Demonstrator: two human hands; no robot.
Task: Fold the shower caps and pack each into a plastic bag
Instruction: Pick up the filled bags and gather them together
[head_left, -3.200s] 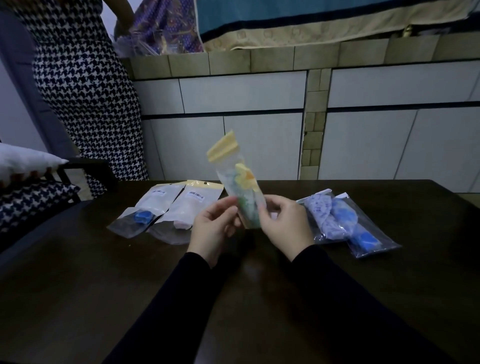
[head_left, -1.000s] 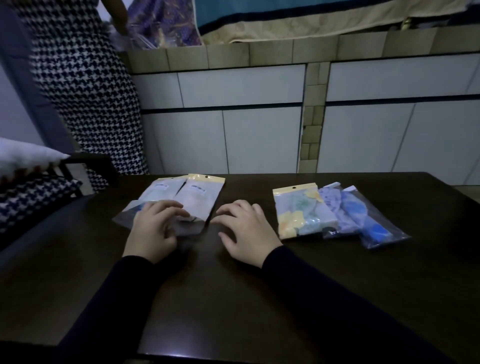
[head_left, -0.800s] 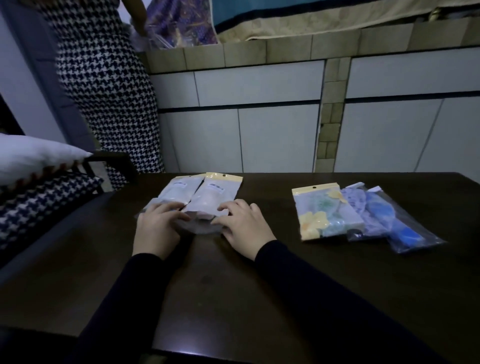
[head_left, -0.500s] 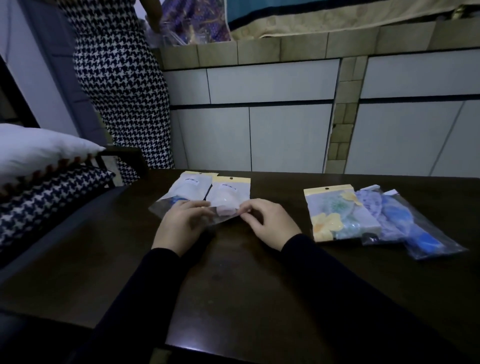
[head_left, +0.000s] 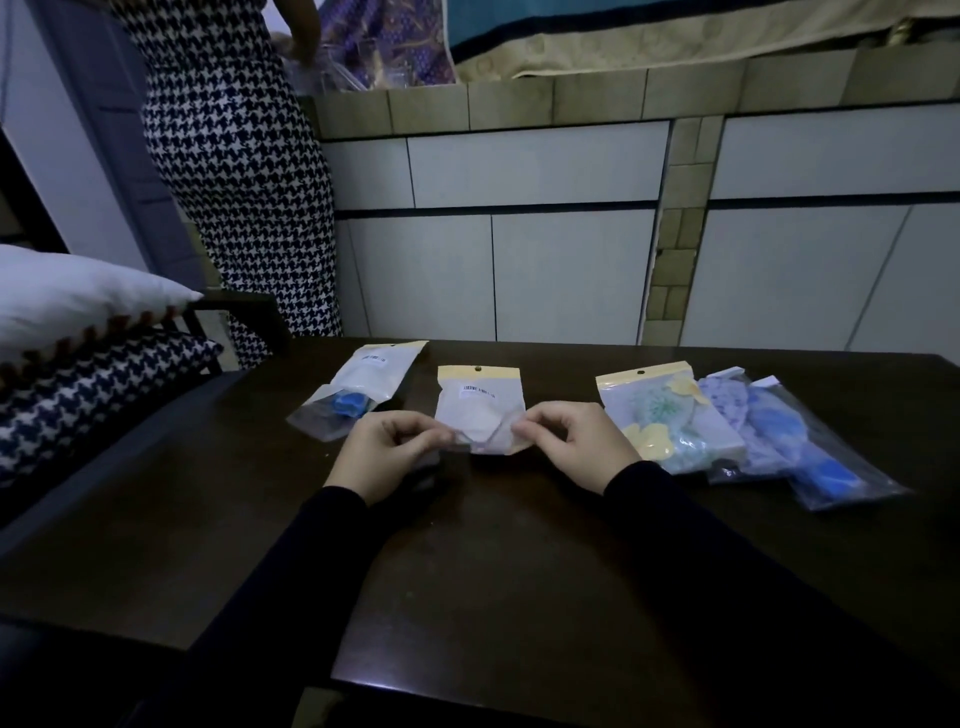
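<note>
Both hands (head_left: 483, 447) pinch the bag (head_left: 480, 410) (pale cap inside).

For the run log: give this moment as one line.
left hand: pinches bag | right hand: pinches bag | bag: near edge lifted off table | packed bags: right

A lived-in room of a home is shown, dimly lit. A dark wooden table (head_left: 519, 561) is set close to a tiled ledge (head_left: 571, 101) faced with large pale tiles (head_left: 545, 270) and smaller tan ones. Patterned cloth (head_left: 384, 36) and a blue and beige blanket (head_left: 649, 36) are draped over the ledge. At the left a chair (head_left: 104, 395) with a houndstooth cushion and a white pillow (head_left: 72, 296) is seen. A second person in a houndstooth dress (head_left: 234, 156) is stood beside the ledge, before a grey door (head_left: 104, 130).
</note>
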